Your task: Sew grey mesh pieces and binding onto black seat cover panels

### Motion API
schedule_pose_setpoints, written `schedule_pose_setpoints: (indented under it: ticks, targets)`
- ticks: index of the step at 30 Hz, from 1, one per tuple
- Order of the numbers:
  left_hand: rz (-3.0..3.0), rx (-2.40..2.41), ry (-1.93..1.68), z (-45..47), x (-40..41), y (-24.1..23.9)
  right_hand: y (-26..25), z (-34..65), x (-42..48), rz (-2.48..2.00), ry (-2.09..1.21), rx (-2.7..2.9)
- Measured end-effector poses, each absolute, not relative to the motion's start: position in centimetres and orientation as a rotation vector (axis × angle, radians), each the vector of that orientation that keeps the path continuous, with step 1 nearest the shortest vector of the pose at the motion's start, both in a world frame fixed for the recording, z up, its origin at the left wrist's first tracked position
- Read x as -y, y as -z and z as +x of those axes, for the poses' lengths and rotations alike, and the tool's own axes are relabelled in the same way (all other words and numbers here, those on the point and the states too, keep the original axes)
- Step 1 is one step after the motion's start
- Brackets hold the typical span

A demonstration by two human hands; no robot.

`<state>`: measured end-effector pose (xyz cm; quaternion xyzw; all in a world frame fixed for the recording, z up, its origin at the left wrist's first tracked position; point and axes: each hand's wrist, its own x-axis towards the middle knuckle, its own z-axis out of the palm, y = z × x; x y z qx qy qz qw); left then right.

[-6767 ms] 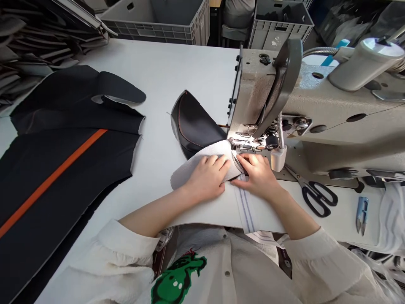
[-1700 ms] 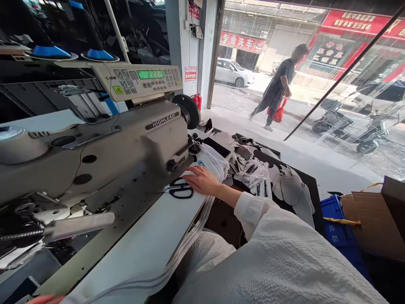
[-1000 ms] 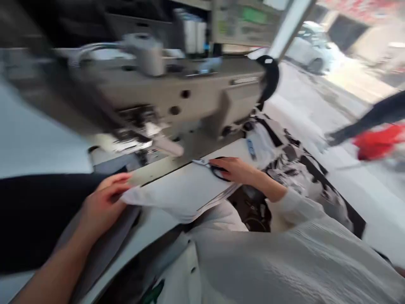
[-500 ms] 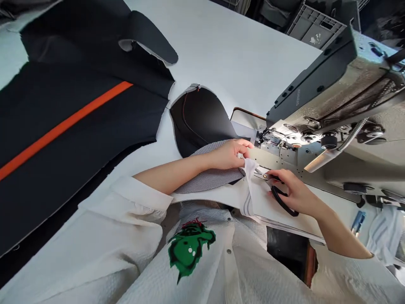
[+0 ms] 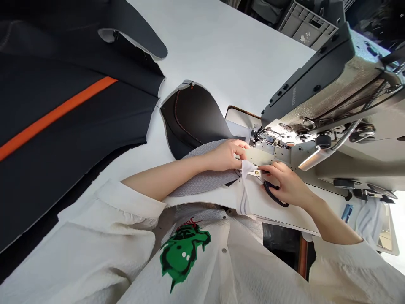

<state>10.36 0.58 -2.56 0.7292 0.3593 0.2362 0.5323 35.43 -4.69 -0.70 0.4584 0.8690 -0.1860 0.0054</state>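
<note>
My left hand [image 5: 226, 154] pinches the end of a white striped tape [image 5: 244, 192] against a grey mesh fabric piece [image 5: 205, 175], just in front of the sewing machine [image 5: 329, 122]. My right hand [image 5: 286, 183] grips black-handled scissors [image 5: 272, 193], blades pointing at the tape end by my left fingers. A curved black leather piece with red stitching [image 5: 193, 118] lies behind the mesh piece, joined under it. The tape hangs off the table's front edge toward my lap.
Large black panels with an orange stripe [image 5: 63, 109] cover the left of the white table [image 5: 221, 50]. Grey plastic crates [image 5: 308, 25] stand at the back. Blue thread snips [image 5: 346, 212] and striped tape lie to the right under the machine arm.
I looked right and my right hand took the scissors from beside the machine. It has brought them to the tape end that my left hand holds; in the last half second the hands closed together.
</note>
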Motion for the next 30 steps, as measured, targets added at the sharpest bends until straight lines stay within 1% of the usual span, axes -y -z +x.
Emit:
schedule_pose_setpoints:
  ticks: [5, 10, 13, 15, 18, 20, 22, 25, 26, 28, 30]
  targets:
    - [1.779, -0.883, -0.535, 10.4, -0.6, 2.4, 1.2, 34.5, 4.4, 1.331, 0.536, -2.803]
    - [1.811, -0.909, -0.556, 10.6, -0.4, 2.6, 1.7, 33.7, 3.8, 1.197, 0.280, -2.804]
    - [1.711, -0.878, -0.610, 10.5, -0.5, 2.9, 1.9, 34.2, 4.2, 1.156, 0.223, -2.774]
    - [1.660, -0.883, -0.643, 10.3, -0.7, 3.1, 2.2, 35.5, 5.0, 1.260, 0.202, -2.721]
    - [1.703, -0.919, -0.605, 9.8, -0.9, 2.8, 2.9, 39.7, 6.9, 1.666, 0.121, -2.540]
    - [1.812, -0.928, -0.518, 9.6, -0.7, 2.2, 3.2, 43.3, 8.7, 1.946, 0.085, -2.383]
    - [2.000, -0.912, -0.357, 9.6, 0.1, 1.4, 3.2, 46.4, 10.4, 2.169, 0.027, -2.274]
    - [2.370, -0.950, -0.040, 9.4, 2.5, 0.5, 2.7, 47.9, 12.0, 2.303, -0.182, -2.327]
    - [2.482, -1.019, 0.045, 9.1, 3.4, 0.5, 2.5, 47.4, 12.1, 2.261, -0.253, -2.421]
    - [2.631, -1.222, 0.179, 7.7, 4.7, 0.7, 2.5, 44.8, 11.1, 2.024, -0.319, -2.696]
    - [2.689, -1.382, 0.316, 5.7, 4.9, 1.0, 2.8, 40.9, 8.9, 1.640, -0.242, -3.002]
